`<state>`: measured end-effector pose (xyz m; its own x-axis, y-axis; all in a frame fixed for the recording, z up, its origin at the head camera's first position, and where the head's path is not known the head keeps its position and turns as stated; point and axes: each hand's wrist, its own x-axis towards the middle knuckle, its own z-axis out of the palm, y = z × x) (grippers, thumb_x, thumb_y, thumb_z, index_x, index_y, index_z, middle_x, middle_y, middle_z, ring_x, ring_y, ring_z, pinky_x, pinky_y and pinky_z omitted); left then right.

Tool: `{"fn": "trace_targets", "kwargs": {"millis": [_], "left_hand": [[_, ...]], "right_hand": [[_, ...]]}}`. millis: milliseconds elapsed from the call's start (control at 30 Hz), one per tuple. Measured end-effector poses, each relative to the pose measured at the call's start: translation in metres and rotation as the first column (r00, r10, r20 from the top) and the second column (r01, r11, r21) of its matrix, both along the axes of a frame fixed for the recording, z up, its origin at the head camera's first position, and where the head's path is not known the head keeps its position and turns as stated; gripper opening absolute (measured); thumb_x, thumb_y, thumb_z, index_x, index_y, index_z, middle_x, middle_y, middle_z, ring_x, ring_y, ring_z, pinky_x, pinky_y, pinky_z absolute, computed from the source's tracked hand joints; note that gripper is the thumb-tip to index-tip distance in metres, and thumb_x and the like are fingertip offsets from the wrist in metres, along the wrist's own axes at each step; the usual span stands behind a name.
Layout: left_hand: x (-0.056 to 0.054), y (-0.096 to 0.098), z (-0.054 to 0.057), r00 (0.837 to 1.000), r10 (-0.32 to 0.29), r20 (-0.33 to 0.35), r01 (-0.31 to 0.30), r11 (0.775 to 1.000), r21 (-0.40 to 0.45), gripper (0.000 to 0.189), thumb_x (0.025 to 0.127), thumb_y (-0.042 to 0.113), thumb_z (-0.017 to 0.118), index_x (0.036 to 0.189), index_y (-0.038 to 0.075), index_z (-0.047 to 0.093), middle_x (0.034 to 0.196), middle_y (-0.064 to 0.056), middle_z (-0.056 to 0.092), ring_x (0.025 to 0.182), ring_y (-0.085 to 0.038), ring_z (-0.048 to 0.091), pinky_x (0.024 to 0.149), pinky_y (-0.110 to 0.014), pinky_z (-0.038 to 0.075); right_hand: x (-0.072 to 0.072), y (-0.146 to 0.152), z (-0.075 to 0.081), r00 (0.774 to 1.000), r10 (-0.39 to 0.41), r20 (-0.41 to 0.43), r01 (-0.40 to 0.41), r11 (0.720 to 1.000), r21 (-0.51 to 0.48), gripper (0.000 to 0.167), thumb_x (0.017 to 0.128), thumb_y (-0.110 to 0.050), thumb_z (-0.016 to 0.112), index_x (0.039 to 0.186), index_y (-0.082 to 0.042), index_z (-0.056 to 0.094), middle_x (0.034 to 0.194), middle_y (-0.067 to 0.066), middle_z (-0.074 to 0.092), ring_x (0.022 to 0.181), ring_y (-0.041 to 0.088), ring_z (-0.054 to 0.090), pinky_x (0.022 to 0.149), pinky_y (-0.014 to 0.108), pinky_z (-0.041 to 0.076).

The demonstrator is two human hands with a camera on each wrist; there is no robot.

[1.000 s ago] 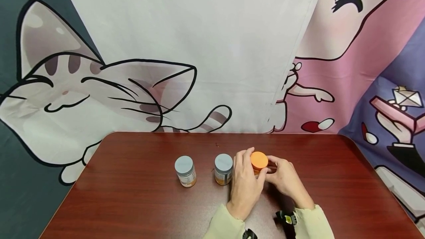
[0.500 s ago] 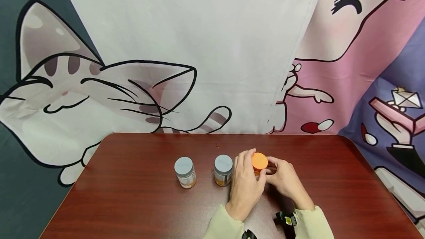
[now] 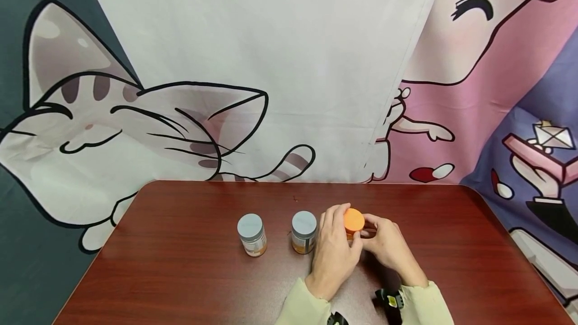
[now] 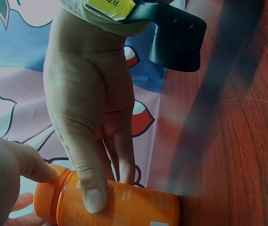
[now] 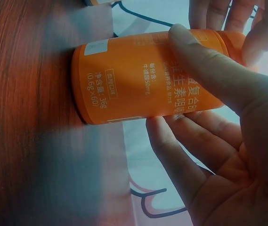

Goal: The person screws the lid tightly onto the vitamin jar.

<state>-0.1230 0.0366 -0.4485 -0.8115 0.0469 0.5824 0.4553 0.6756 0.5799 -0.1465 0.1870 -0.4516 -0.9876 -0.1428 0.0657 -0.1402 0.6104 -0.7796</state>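
Observation:
An orange vitamin bottle stands upright on the table, its orange cap on top. My left hand reaches over its left side and holds the cap between thumb and fingers; in the left wrist view that thumb lies against the cap's side. From the right, my right hand grips the bottle's body, with the thumb laid across the printed label and the fingers around the opposite side. The hands cover most of the body in the head view. The bottle's base is right at the tabletop.
Just left of my left hand stands a bottle with a grey lid. Farther left is another grey-lidded bottle. The brown wooden table ends at a cloth printed with cartoon animals.
The orange cap and my left hand's fingertips have shifted very slightly to the right. My right hand keeps its grip, and both grey-lidded bottles stay in place.

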Motion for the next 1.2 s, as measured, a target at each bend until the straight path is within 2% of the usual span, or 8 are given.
{"fn": "trace_targets", "kwargs": {"millis": [167,300,567,800,1200], "left_hand": [[-0.0002,0.0004,-0.0003,1.000,-0.015,-0.016,0.014,1.000,-0.018,0.058,0.076,0.011,0.077,0.130,0.006,0.058,0.124,-0.005,0.059,0.110,-0.020,0.055,0.095,-0.033,0.046],[0.0003,0.0006,-0.0006,1.000,-0.018,-0.010,0.018,1.000,0.005,0.059,0.076,0.011,0.078,0.131,0.006,0.058,0.125,-0.004,0.058,0.112,-0.020,0.055,0.096,-0.034,0.047],[0.0027,0.0035,-0.0027,1.000,0.021,-0.005,-0.021,0.999,0.048,0.072,0.076,0.022,0.086,0.138,0.008,0.052,0.136,-0.011,0.048,0.122,-0.024,0.049,0.101,-0.038,0.045],[0.0034,0.0060,-0.0023,0.997,0.072,0.035,-0.074,0.996,0.059,0.078,0.073,0.028,0.090,0.138,0.010,0.052,0.125,-0.007,0.050,0.114,-0.021,0.051,0.096,-0.035,0.047],[0.0017,0.0058,-0.0062,0.998,0.061,0.013,-0.062,0.995,0.081,0.070,0.073,0.024,0.091,0.132,0.009,0.056,0.118,-0.006,0.053,0.110,-0.020,0.054,0.093,-0.035,0.048]], "right_hand": [[-0.0007,0.0006,-0.0004,1.000,-0.003,-0.020,0.004,0.999,0.034,0.044,0.075,-0.002,0.084,0.117,0.001,0.070,0.105,0.014,0.074,0.089,0.022,0.073,0.077,0.032,0.059],[-0.0012,0.0008,-0.0004,1.000,-0.004,-0.022,0.005,0.999,0.043,0.044,0.075,-0.003,0.084,0.116,0.000,0.071,0.103,0.013,0.074,0.088,0.021,0.073,0.077,0.033,0.059],[-0.0014,0.0007,0.0009,1.000,-0.010,-0.021,0.012,0.996,0.089,0.043,0.075,-0.006,0.084,0.115,-0.003,0.072,0.102,0.009,0.074,0.091,0.021,0.070,0.080,0.041,0.058],[-0.0014,0.0020,0.0001,1.000,-0.010,-0.025,0.012,0.995,0.101,0.044,0.075,-0.007,0.084,0.117,-0.002,0.071,0.104,0.010,0.074,0.092,0.023,0.070,0.080,0.043,0.058],[-0.0010,0.0014,0.0013,1.000,-0.007,-0.026,0.010,0.995,0.100,0.044,0.075,-0.007,0.084,0.117,-0.001,0.071,0.103,0.010,0.074,0.088,0.019,0.069,0.079,0.040,0.058]]}}
